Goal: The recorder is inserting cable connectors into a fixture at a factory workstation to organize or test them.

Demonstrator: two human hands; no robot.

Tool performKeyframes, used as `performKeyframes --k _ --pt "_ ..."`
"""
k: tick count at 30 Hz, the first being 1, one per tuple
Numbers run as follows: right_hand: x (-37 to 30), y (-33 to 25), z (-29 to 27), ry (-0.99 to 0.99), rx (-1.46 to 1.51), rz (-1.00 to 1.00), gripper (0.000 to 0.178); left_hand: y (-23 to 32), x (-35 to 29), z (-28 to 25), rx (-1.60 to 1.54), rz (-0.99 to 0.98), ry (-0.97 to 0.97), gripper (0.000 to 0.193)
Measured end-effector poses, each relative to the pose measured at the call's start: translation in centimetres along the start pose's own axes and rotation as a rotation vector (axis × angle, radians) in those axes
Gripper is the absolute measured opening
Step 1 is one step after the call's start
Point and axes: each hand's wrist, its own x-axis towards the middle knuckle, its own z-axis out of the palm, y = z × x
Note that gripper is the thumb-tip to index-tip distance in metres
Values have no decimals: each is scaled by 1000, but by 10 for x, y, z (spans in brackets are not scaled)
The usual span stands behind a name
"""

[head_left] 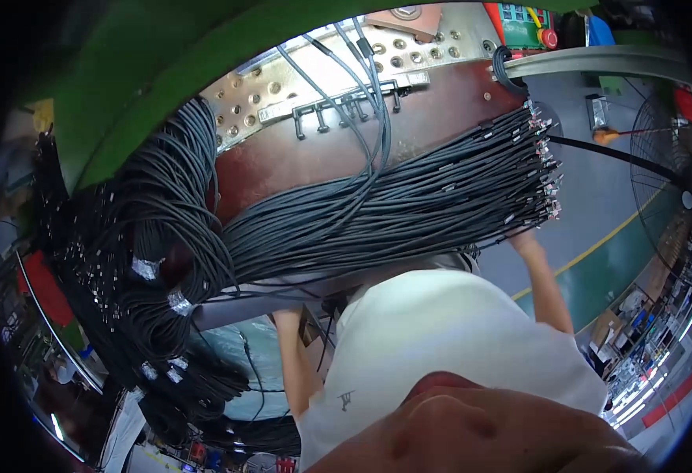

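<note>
A thick bundle of dark grey cables [409,197] lies across a brown work surface [440,102], with bare wire ends and small metal tips [549,169] at its right end. My right hand [526,240] is at the near edge of the bundle, close to those ends; its fingers are mostly hidden, so I cannot tell what they hold. At the front edge of the surface, below the left part of the bundle, is my left hand [286,315], its fingers hidden too. Several cables rise over the bundle toward a slotted black holder [350,110].
Coiled cables [176,181] hang over the left side, and tied coils [157,323] lie below them. Behind the surface stands a perforated metal plate [409,51]. A red button [547,38] sits at the back right. To the right is a fan [686,197]. A green frame [149,71] arches overhead.
</note>
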Motion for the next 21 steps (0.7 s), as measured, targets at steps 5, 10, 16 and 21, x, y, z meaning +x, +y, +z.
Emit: performKeyframes --k 5,10,16,21 --pt "-5 -14 21 -399 676 536 42 -21 16 42 185 71 83 52" --pt "12 -18 26 -316 674 463 40 -36 20 56 204 76 69 57" --pt "15 -15 28 -187 637 415 38 -2 17 11 186 133 133 50" --pt "15 -15 34 -125 615 348 36 -2 20 12 0 144 277 43"
